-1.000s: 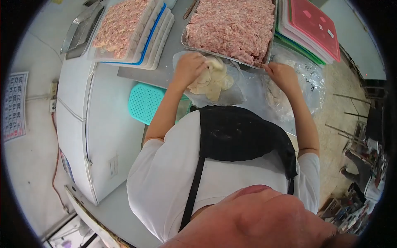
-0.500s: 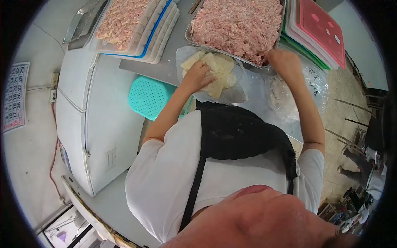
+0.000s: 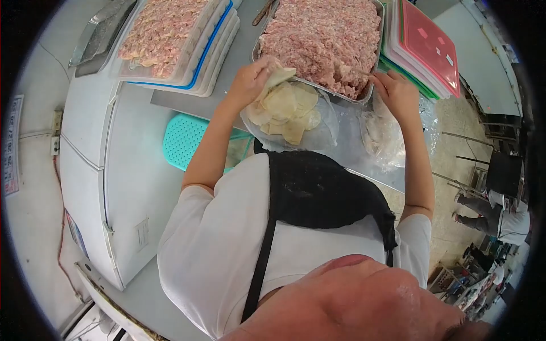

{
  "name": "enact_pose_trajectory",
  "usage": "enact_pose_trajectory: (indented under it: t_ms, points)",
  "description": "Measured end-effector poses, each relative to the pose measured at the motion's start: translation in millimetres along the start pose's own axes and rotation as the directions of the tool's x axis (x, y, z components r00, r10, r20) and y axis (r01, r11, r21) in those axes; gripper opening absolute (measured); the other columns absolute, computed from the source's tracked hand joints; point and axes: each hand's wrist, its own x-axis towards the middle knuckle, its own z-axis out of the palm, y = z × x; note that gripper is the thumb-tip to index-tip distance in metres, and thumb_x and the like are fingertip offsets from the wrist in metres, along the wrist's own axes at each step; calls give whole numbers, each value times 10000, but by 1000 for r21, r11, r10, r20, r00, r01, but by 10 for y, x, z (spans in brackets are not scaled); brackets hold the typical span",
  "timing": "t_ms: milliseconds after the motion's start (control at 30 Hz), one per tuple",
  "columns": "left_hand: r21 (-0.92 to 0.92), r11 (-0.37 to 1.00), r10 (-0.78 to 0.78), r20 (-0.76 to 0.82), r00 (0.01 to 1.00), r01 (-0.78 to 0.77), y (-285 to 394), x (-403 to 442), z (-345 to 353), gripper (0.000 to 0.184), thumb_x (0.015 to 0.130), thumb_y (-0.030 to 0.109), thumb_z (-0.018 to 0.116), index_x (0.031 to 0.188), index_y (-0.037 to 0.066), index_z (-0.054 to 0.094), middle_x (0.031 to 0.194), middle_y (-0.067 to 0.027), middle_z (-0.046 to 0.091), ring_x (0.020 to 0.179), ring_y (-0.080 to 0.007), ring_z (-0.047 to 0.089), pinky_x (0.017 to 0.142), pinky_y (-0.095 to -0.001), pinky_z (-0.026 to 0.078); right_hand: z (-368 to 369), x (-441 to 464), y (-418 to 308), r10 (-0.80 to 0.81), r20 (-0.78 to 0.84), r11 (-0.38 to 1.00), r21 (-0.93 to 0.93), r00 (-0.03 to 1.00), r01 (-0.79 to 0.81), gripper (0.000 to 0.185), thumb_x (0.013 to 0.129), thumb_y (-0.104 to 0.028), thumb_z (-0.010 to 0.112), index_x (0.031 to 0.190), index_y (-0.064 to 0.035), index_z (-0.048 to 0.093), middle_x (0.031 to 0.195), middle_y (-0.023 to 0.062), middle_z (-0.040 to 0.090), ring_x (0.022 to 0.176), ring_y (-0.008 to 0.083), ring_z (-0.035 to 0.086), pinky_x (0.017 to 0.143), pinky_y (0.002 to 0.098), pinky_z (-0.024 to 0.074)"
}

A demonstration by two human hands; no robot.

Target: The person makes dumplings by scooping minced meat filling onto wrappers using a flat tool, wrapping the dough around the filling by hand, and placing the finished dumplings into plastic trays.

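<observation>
My left hand (image 3: 248, 84) is closed around a pale round dough wrapper (image 3: 280, 76), raised above the pile. Below it, a loose stack of dumpling wrappers (image 3: 291, 105) lies on a sheet of clear plastic (image 3: 324, 132). My right hand (image 3: 399, 95) is at the near right corner of a metal tray (image 3: 324, 86) heaped with ground meat (image 3: 318, 40). Its fingers are pinched together beside the meat; what they grip is too small to make out, though a thin shape seems to reach from them into the meat.
Stacked clear containers (image 3: 199, 79) of filled pieces stand on the left, beside a white fridge (image 3: 136, 187). A turquoise perforated basket (image 3: 185, 139) sits below the table edge. Coloured lids (image 3: 426, 42) are piled right of the tray. A plastic bag (image 3: 378, 133) lies near my right forearm.
My left hand has lifted from the wrapper pile, up and leftward, with one wrapper in it. My right hand has shifted slightly down and stays by the tray corner.
</observation>
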Motion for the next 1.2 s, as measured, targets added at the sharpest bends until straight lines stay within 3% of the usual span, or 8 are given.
enact_pose_trajectory:
  t_ms: [333,433,733,900,1000,1067,1133,1200]
  points:
    - [-525,845,-108,21,994,103,40,308,-260,239,919,135,540,1125,32,604,1030,-61,641,895,-175,623,782,-304,496,349,-61,-500,92,381,994,19,920,-107,335,904,-354,523,790,-65,648,749,155,653,719,327,640,627,454,501]
    - [-899,405,-305,38,952,165,-81,405,-137,255,932,130,506,1145,3,564,1050,-108,629,917,-211,638,780,-365,530,546,-166,-411,168,332,943,219,928,-249,334,916,-345,536,869,-49,683,741,145,662,683,289,650,626,433,492]
    - [-985,-3,-314,163,935,171,-15,874,427,317,951,134,426,1202,-49,491,1167,-187,582,1069,-300,589,917,-435,494,312,341,-706,519,397,253,774,757,-580,307,930,-270,568,1018,9,662,697,-26,572,617,69,515,563,255,414]
    - [-903,-400,-349,311,884,159,496,1083,329,600,966,498,299,1266,-2,440,1222,-176,521,1107,-332,504,885,-468,423,572,439,-829,363,107,678,651,926,-341,276,926,-269,575,1107,-80,665,725,73,618,609,144,559,574,311,444]
    - [-741,-573,428,94,899,350,-260,1111,524,693,954,577,201,1272,6,432,1208,-190,523,1079,-360,496,832,-480,411,322,400,-785,228,152,913,310,962,-265,260,911,-265,578,1096,-102,659,771,148,632,688,271,621,626,391,475]
    - [-818,-517,420,14,907,252,-536,1285,686,730,939,612,174,1285,23,431,1211,-176,512,1104,-361,488,910,-535,403,36,361,-861,247,218,954,117,944,-276,250,901,-260,580,1090,-113,651,801,174,634,742,336,629,647,425,482]
    - [-904,-420,-443,286,849,85,-129,1041,397,706,929,628,226,1236,47,483,1142,-153,540,1004,-334,540,887,-529,440,-128,351,-974,299,207,952,-3,931,-305,239,893,-251,581,1085,-124,642,826,178,638,780,374,614,650,439,482]
    - [-927,-354,-383,266,884,125,-47,1029,367,746,909,664,259,1312,59,424,1223,-154,507,1139,-353,479,988,-594,349,15,355,-1073,237,147,961,112,960,-254,224,900,-240,568,1084,-130,632,828,166,634,775,355,620,637,434,480]
